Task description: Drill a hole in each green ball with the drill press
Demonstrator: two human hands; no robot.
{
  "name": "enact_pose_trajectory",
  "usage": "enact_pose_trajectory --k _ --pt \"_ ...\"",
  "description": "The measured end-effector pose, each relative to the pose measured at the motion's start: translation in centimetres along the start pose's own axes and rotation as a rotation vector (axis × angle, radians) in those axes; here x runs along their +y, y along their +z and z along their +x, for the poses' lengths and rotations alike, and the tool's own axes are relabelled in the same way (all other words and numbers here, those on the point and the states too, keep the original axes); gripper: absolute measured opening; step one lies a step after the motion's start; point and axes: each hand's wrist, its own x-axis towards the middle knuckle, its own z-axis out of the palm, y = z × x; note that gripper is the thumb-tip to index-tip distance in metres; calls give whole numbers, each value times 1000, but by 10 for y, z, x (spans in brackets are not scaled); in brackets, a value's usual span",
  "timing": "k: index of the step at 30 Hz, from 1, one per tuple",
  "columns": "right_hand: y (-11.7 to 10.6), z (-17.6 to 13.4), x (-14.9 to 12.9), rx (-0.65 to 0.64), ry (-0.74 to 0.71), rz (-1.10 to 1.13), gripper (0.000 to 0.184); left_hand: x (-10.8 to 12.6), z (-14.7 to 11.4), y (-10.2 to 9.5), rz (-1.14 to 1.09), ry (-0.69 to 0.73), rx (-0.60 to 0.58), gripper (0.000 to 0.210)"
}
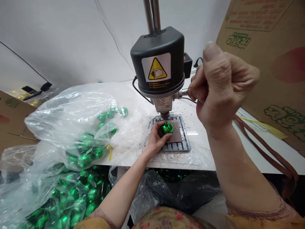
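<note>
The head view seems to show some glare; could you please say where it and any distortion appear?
Head view: bright glints on the plastic bag and the green ball; a light streak on the white tabletop; perspective makes the near right hand loom larger than the left hand.

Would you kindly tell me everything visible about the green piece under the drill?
The green piece is shiny, looks like plastic or glass, and has facets around a rounded outline. It sits over the brown board on a slotted base, beneath the chuck; whether the tool touches it is unclear. The left hand holds it between thumb and fingers. Its underside is hidden.
</note>
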Motion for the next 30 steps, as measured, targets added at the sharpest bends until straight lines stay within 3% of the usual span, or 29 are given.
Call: enact_pose_trajectory --k 7,20,30 --pt "-5 -16 1 57 -35 13 44 1 0 1 -86 -41 29 53" --pt "-13 -31 1 66 5 -28 42 -4 0 -1 3 8 19 49" --pt "-17 -38 18 55 -167 26 37 -10 1 -1 -9 32 0 53"
